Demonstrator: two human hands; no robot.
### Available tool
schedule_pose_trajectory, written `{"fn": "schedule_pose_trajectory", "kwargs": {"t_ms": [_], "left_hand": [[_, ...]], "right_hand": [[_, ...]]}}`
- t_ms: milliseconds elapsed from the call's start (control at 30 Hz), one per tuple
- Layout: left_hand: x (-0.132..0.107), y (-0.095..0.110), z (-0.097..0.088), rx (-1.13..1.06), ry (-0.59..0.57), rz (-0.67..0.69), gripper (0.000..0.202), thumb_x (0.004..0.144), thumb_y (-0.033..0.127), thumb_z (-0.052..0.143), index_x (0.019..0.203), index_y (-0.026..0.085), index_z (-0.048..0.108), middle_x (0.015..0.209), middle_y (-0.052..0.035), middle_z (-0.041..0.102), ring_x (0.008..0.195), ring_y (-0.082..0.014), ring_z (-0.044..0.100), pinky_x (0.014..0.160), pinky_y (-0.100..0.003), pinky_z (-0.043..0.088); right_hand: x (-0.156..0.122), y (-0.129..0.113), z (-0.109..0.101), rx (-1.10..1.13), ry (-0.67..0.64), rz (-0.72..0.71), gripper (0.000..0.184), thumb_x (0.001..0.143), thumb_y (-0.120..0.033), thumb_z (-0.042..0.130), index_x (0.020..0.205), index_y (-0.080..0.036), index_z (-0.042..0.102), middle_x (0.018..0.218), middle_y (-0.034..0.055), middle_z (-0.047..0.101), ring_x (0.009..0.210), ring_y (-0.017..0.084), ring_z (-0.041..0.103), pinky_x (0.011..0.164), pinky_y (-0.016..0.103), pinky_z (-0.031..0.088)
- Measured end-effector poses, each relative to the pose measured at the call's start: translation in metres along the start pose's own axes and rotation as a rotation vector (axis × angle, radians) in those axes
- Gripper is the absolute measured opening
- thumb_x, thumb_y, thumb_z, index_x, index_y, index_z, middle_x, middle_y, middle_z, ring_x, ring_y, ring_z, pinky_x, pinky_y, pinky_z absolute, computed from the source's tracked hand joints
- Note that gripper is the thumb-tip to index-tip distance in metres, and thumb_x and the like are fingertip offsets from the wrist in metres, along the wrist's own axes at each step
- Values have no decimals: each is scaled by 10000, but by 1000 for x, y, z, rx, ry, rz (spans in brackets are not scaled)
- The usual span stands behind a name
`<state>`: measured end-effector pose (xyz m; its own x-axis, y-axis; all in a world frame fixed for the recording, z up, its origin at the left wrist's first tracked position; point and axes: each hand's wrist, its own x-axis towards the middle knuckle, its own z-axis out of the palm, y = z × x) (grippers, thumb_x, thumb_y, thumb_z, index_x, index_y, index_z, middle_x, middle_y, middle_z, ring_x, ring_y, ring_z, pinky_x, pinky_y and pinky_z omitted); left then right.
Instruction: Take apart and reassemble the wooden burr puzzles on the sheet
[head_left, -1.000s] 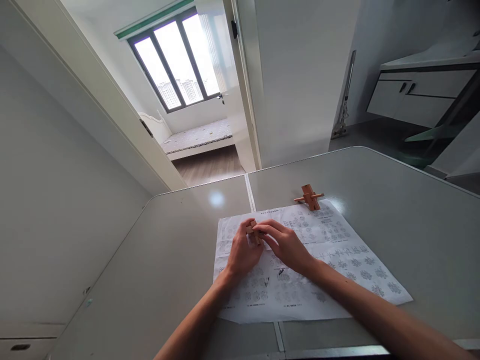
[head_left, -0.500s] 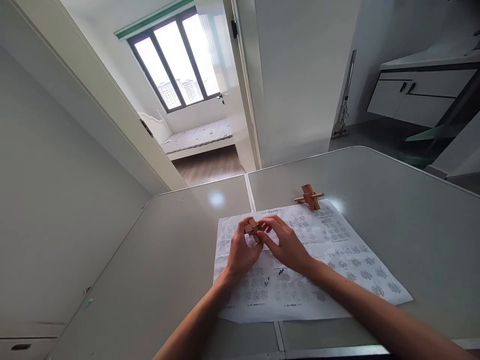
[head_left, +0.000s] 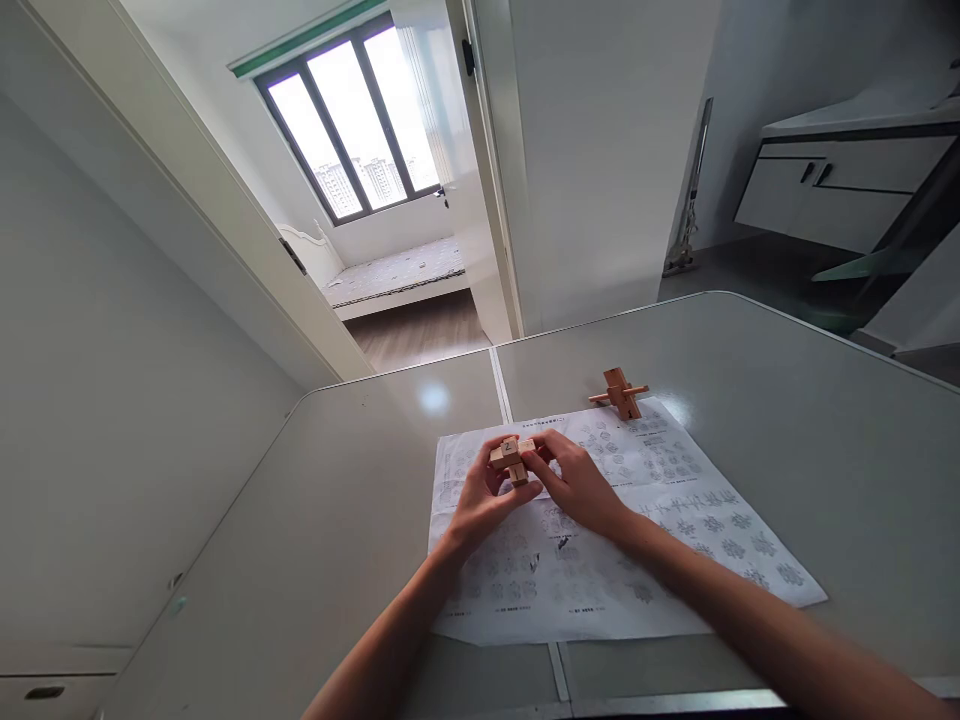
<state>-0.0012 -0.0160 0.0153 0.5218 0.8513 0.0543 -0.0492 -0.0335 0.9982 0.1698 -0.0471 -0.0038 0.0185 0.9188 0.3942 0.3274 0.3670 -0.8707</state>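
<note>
The light-brown wooden block cross (head_left: 511, 458), built of short square-ended bars meeting at right angles, was in both hands just below the centre of the frame, over the upper left part of a creased white paper sheet printed with grey diagrams (head_left: 480, 625). A dark "2" marked its uppermost block; a lower block bore a dark mark too small to read. The left hand (head_left: 480, 505) clasped it from the left, thumb under its lower end, while the right hand (head_left: 581, 485) pinched its right-hand block, so the two nearly met. A reddish-brown wooden cross with a thin rod through it (head_left: 622, 394) lay at the sheet's top edge, right of centre. The white two-door cabinet (head_left: 855, 195), upper right, was closed, its inside hidden.
</note>
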Motion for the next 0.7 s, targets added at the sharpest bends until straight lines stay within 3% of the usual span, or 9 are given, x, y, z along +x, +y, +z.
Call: {"fn": "schedule_pose_trajectory", "kwargs": {"t_ms": [167,333,467,700], "left_hand": [[0,4,1,26,-14,2,641,743,308,884,1307,247,585,1191,-86,708,1101,-268,683,968,-399,535],[-3,9,3,9,-35,-17,653,726,260,894,1304,255,589,1132,-65,701,1046,-238,672,918,-360,528],[-5,8,2,-9,-52,-38,657,723,250,897,1308,264,598,1117,-53,694,1037,-223,657,900,-334,517],[-6,9,2,-45,-66,-72,671,730,275,892,1328,276,588,1076,-41,687,987,-206,649,850,-311,512]], "right_hand": [[1,-2,-5,-101,19,-71,276,1065,-423,472,900,-223,567,856,25,593,751,186,557,711,321,445],[0,2,-9,-97,-62,-37,342,1050,-410,482,760,-236,436,666,-42,490,582,140,439,597,287,357],[0,4,-9,-66,-93,-23,376,1047,-427,464,736,-242,362,628,-57,452,552,128,400,575,275,329],[1,5,-13,-50,-150,-19,385,1053,-447,443,739,-240,360,620,-61,444,547,124,375,566,264,316]]}}
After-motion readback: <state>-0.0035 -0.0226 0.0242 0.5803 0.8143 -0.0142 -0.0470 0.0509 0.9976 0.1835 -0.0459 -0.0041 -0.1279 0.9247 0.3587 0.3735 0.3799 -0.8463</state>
